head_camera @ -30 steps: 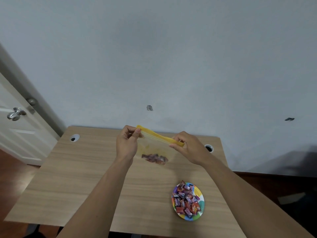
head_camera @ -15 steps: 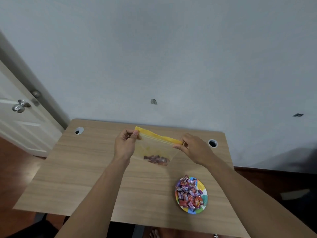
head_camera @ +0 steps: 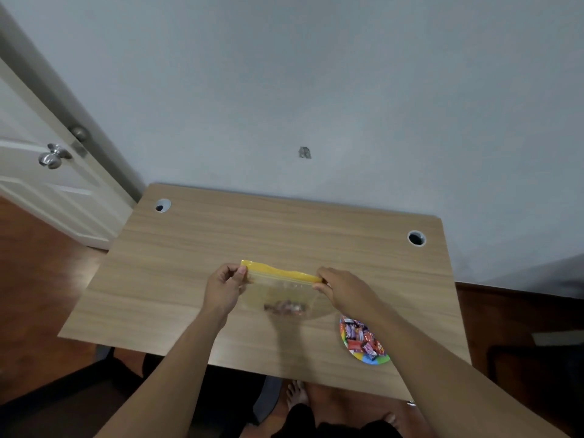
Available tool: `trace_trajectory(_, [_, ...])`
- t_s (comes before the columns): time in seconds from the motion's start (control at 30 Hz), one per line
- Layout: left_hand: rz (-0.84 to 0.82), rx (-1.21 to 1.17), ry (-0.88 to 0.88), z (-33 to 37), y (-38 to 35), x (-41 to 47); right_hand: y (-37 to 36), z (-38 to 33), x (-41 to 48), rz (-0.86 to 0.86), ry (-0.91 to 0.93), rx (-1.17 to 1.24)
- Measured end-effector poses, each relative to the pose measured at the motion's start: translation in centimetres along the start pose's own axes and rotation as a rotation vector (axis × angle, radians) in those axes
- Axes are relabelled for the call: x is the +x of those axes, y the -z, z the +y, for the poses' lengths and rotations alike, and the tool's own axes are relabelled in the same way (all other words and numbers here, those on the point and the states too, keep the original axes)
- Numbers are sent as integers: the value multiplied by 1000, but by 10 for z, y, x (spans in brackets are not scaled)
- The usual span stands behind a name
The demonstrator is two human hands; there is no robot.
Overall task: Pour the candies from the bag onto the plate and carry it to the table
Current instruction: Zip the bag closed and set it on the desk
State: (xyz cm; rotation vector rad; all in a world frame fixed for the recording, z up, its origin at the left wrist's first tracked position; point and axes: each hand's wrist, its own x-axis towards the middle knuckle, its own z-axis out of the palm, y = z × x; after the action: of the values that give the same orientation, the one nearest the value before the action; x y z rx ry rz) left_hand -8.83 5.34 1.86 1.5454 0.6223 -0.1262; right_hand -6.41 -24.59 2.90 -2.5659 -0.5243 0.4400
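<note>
A clear zip bag with a yellow top strip hangs upright just above the wooden table. My left hand pinches the strip's left end and my right hand pinches its right end. A few wrapped candies lie at the bottom of the bag. A colourful plate heaped with wrapped candies sits on the table near its front right edge, partly hidden by my right forearm.
The table stands against a pale wall, with one cable hole at the back left and another cable hole at the back right. A white door with a metal knob is at the left. My bare feet show below the table's front edge.
The bag and both hands have come down closer to the tabletop, and the view has tilted downward. Both hands keep their grip on the yellow strip.
</note>
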Motion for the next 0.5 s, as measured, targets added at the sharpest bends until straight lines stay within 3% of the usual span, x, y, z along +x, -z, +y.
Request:
trace_trajectory(0.33, [37, 62, 142, -35, 21, 12, -47, 6, 14, 46, -183, 273])
trace_trajectory(0.5, [202, 305, -58, -38, 15, 21, -41, 21, 6, 98, -256, 406])
